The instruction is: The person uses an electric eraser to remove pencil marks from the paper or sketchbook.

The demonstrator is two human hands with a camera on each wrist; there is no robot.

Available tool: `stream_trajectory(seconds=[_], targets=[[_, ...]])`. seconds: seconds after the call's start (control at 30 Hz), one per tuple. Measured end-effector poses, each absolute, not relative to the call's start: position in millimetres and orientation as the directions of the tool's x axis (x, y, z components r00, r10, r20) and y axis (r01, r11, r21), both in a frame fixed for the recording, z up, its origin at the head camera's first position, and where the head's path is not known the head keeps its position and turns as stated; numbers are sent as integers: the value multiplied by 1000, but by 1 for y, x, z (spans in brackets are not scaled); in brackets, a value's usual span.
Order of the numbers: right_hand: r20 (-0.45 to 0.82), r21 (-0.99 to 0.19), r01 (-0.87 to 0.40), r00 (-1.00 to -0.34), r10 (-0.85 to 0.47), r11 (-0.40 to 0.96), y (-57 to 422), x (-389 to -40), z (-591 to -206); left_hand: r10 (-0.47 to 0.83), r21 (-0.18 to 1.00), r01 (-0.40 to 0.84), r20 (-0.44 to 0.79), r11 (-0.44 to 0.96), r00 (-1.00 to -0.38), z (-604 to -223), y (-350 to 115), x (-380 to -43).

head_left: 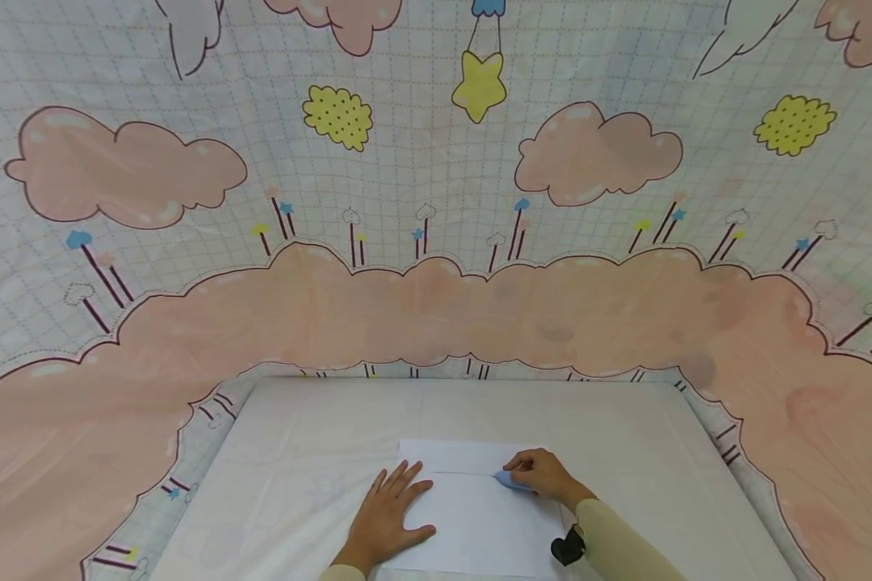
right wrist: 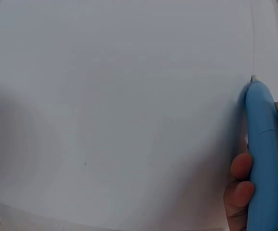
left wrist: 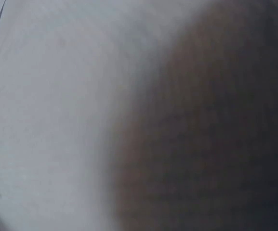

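A white sheet of paper (head_left: 480,532) lies on the table, with a thin straight line across its upper part. My left hand (head_left: 388,516) rests on the left side of the sheet, fingers spread and thumb pointing right. In the left wrist view a dark blur hides most of the scene. Over at the right side, my right hand (head_left: 545,474) grips a blue utility knife (right wrist: 264,154) with a rounded body. Its small tip meets the paper at the end of the thin line. Fingertips (right wrist: 242,166) curl against the knife's body in the right wrist view.
A white cover (head_left: 298,452) spreads over the table around the paper. Behind it hangs a patterned cloth backdrop (head_left: 436,315) with clouds and stars. A black heart-shaped piece (head_left: 568,547) sits at the right sleeve's cuff.
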State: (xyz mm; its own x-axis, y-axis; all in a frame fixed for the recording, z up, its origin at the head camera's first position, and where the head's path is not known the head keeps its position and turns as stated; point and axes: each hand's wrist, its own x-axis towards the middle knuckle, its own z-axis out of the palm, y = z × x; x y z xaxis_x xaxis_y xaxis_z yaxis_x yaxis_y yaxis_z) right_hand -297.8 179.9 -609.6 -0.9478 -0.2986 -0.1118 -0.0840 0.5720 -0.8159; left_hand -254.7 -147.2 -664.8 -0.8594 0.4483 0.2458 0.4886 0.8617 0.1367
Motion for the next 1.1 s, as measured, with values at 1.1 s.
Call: stream_trajectory(seconds=[1.1], targets=[[-97, -824, -100, -945, -313, 557, 178, -300, -613, 449, 162, 481, 200, 862, -871, -661, -148, -254]])
